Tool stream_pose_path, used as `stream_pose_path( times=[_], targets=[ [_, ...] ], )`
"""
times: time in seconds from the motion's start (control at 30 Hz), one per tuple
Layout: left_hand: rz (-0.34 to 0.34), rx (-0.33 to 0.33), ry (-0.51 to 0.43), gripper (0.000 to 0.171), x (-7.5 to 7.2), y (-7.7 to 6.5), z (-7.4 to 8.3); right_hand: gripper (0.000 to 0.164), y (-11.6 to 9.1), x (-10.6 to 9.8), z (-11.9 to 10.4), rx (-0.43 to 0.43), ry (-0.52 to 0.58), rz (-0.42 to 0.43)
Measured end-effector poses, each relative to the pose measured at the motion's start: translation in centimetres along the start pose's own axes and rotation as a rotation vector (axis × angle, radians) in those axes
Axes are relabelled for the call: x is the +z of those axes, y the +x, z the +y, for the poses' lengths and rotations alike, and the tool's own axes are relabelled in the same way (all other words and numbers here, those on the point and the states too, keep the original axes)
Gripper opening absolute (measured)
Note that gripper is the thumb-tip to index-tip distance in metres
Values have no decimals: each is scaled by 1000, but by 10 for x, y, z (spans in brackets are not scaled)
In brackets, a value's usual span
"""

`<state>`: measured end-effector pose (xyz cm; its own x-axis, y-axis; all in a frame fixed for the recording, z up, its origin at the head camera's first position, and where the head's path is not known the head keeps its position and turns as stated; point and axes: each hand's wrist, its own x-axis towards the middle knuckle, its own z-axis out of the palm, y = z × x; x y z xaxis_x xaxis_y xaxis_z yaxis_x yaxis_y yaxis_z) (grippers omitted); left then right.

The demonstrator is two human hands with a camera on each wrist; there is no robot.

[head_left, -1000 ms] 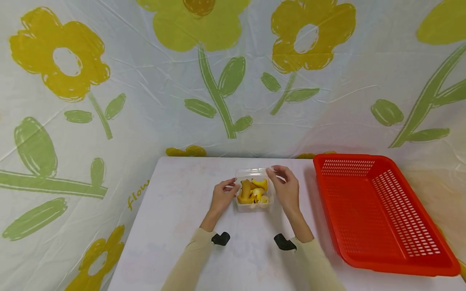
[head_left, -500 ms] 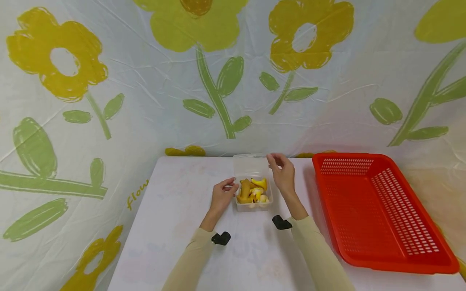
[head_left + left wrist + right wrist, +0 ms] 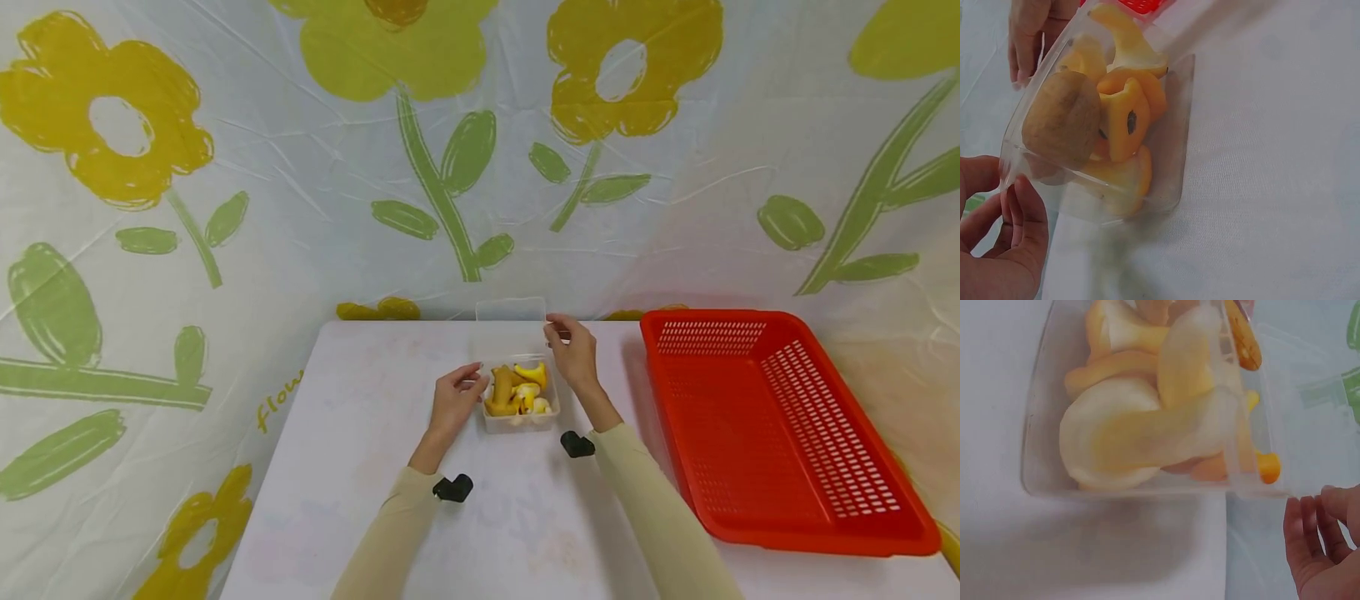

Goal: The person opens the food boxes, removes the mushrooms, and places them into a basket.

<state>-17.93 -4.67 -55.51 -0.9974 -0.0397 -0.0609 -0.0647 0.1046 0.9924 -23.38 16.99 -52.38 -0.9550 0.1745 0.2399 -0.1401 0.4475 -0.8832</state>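
Note:
A clear plastic box (image 3: pixel 522 423) stands on the white table, holding yellow, cream and brown banana-like pieces (image 3: pixel 504 392). In the left wrist view a brown rounded piece (image 3: pixel 1063 119) lies among curved yellow ones (image 3: pixel 1127 119). My left hand (image 3: pixel 456 400) pinches the box's left rim between thumb and fingers. The see-through lid (image 3: pixel 512 312) is raised at the back of the box, leaning away from me. At the lid's right edge, my right hand (image 3: pixel 574 352) pinches with curled fingers; the exact contact is hard to see through the clear plastic.
To the right, a large red plastic basket (image 3: pixel 757 433) with slotted walls stands on the table (image 3: pixel 360 400). Behind and to the left hangs a pale cloth (image 3: pixel 300 125) printed with yellow flowers and green leaves.
The lid has swung further up and back, away from me. My right hand has moved away with it, while my left hand has stayed at the box's left side.

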Motion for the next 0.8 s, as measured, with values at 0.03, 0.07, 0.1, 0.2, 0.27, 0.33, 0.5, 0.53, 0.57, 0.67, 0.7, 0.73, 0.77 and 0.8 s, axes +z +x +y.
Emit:
stream_pose_path(
  times=[0.03, 0.07, 0.1, 0.2, 0.27, 0.33, 0.5, 0.53, 0.57, 0.67, 0.7, 0.73, 0.77, 0.8],
  targets=[
    [0, -1, 1, 37, 0, 0, 0, 25, 1, 0, 1, 12, -7, -8],
    [-1, 1, 3, 37, 0, 0, 0, 25, 2, 1, 2, 23, -11, -15],
    [-1, -1, 4, 36, -1, 0, -1, 24, 2, 1, 4, 33, -15, -23],
    [3, -2, 11, 35, 0, -1, -1, 22, 2, 2, 6, 61, -21, -47],
    [11, -4, 12, 34, 0, -1, -1, 20, 1, 2, 8, 88, -26, -58],
    [15, -7, 12, 35, 1, -1, -1, 19, -1, 2, 8, 114, -33, -64],
    [18, -7, 10, 35, 2, -2, 0, 16, -4, -3, 2, 130, -31, -77],
    [21, -12, 13, 35, 1, -2, 0, 15, -5, -4, 0, 123, -41, -79],
    [23, -14, 10, 35, 1, -2, -1, 15, -6, -5, -2, 120, -56, -81],
    [29, -10, 2, 35, 2, -2, -2, 14, -10, -7, -9, 103, -109, -90],
    [30, -7, -1, 35, 2, -2, -2, 14, -12, -8, -12, 94, -126, -100],
    [30, -5, -5, 35, 2, -2, -3, 15, -15, -8, -15, 90, -135, -117],
    [31, 1, -10, 35, 2, -2, -3, 14, -17, -7, -17, 79, -137, -139],
    [32, 6, -14, 36, 2, -1, -3, 14, -19, -7, -20, 65, -138, -164]
  ],
)
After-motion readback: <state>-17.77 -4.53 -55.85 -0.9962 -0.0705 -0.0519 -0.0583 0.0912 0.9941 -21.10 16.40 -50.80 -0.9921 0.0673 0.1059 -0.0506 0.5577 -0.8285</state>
